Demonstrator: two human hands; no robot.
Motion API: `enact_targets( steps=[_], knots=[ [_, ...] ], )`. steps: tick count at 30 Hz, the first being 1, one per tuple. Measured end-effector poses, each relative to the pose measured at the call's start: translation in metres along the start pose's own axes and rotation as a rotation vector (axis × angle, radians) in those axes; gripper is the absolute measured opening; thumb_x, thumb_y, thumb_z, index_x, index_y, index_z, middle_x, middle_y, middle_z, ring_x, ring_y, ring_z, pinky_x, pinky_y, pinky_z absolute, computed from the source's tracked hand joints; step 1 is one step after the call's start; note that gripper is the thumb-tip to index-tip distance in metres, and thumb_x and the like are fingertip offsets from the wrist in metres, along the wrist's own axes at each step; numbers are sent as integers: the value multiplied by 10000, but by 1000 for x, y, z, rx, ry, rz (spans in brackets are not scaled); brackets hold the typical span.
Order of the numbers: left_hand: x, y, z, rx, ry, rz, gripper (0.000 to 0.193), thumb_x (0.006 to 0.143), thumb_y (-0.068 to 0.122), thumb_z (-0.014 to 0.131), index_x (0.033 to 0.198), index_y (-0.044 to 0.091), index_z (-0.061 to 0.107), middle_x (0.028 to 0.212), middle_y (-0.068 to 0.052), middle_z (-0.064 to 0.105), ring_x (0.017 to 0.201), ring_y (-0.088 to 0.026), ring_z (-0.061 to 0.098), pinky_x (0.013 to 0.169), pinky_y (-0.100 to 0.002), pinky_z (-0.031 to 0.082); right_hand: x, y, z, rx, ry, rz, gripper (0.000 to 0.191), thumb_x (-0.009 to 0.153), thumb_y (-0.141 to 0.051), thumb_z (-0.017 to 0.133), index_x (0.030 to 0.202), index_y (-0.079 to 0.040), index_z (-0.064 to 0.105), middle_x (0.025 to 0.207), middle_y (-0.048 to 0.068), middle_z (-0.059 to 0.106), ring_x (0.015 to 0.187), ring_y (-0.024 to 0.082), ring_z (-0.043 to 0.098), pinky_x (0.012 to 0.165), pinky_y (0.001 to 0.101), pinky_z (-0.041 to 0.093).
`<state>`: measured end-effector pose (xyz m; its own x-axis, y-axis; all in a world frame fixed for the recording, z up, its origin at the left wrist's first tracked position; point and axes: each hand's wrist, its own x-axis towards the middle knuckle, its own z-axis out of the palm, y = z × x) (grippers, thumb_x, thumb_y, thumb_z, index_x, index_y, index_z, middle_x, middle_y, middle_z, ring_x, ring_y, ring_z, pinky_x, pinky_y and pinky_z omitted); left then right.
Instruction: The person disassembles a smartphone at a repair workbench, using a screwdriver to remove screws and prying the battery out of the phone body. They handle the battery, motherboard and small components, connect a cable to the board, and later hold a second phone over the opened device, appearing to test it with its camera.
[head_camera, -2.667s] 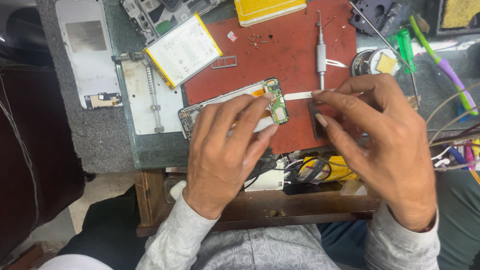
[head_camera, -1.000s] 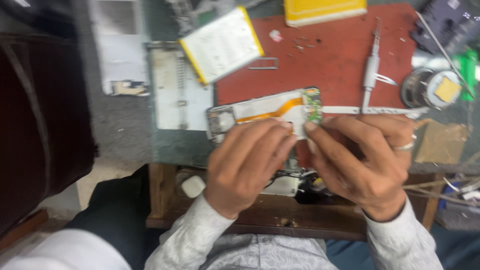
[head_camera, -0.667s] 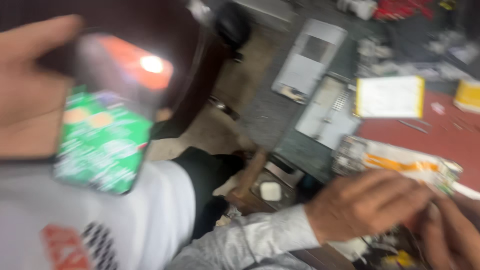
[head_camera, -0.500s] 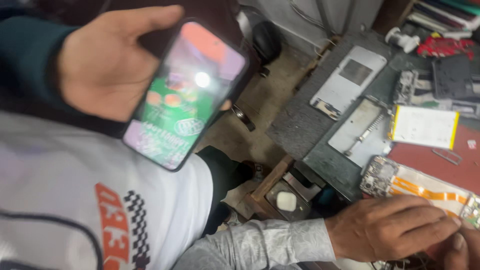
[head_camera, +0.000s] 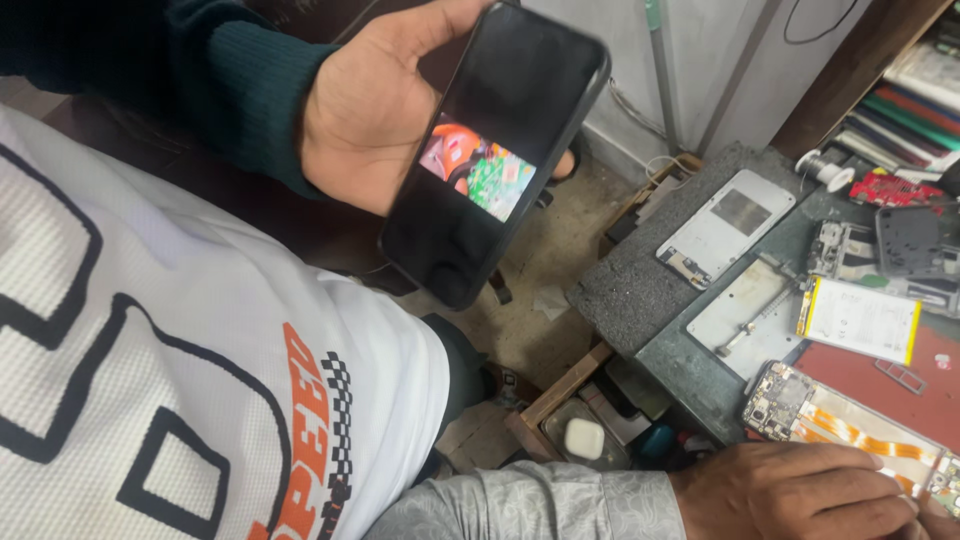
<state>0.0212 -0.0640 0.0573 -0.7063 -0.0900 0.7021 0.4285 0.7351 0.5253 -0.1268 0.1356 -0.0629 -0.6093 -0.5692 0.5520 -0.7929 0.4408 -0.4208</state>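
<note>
Meanwhile, my left hand (head_camera: 800, 490) rests on the opened phone (head_camera: 850, 430).
It lies slantwise along the desk (head_camera: 690, 375) edge, fingers flat over it; my right hand's grip I cannot tell.

Beside you, another person's hand (head_camera: 365, 105) holds up a black smartphone (head_camera: 495, 150); a white yellow-edged battery (head_camera: 860, 320) lies on your grey bench (head_camera: 640, 295).

Phone repair workshop: opened phone (head_camera: 835, 425), loose battery (head_camera: 860, 320), cluttered bench (head_camera: 640, 290).
</note>
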Motion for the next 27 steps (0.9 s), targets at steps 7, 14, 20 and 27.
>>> enact_targets(
  steps=[7, 14, 20, 27],
  knots=[
    [0, -5, 5, 29, 18, 46, 238, 1017, 98, 629, 1246, 38, 651, 1181, -91, 680, 1163, -239, 701, 1012, -340, 592, 10, -6, -7, 8, 11, -7, 183, 1072, -85, 662, 1217, 26, 659, 1125, 183, 703, 1007, 244, 717, 908, 295, 575],
    [6, 2, -7, 4, 26, 36, 214, 990, 105, 657, 1180, 6, 658, 1119, -132, 684, 1112, -261, 699, 1022, -352, 595, 16, -9, -13, 38, 29, -44, 173, 1099, -103, 645, 1218, 23, 644, 1101, 174, 702, 991, 222, 727, 895, 267, 584],
    [8, 11, -19, -1, 15, 35, 215, 945, 77, 645, 1144, -7, 647, 1127, -141, 683, 1101, -276, 682, 1020, -358, 570, 18, -8, -11, 87, 119, -112, 149, 1113, -110, 636, 1203, 9, 635, 1080, 159, 709, 973, 200, 735, 883, 244, 584],
    [10, 8, -17, -59, -43, 6, 256, 921, 39, 673, 1174, 1, 656, 1194, -117, 665, 1163, -271, 681, 1039, -344, 577, 0, -23, -36, -56, 40, 68, 202, 945, -51, 680, 1128, 5, 742, 955, 151, 723, 818, 199, 692, 777, 268, 564]
  ],
)
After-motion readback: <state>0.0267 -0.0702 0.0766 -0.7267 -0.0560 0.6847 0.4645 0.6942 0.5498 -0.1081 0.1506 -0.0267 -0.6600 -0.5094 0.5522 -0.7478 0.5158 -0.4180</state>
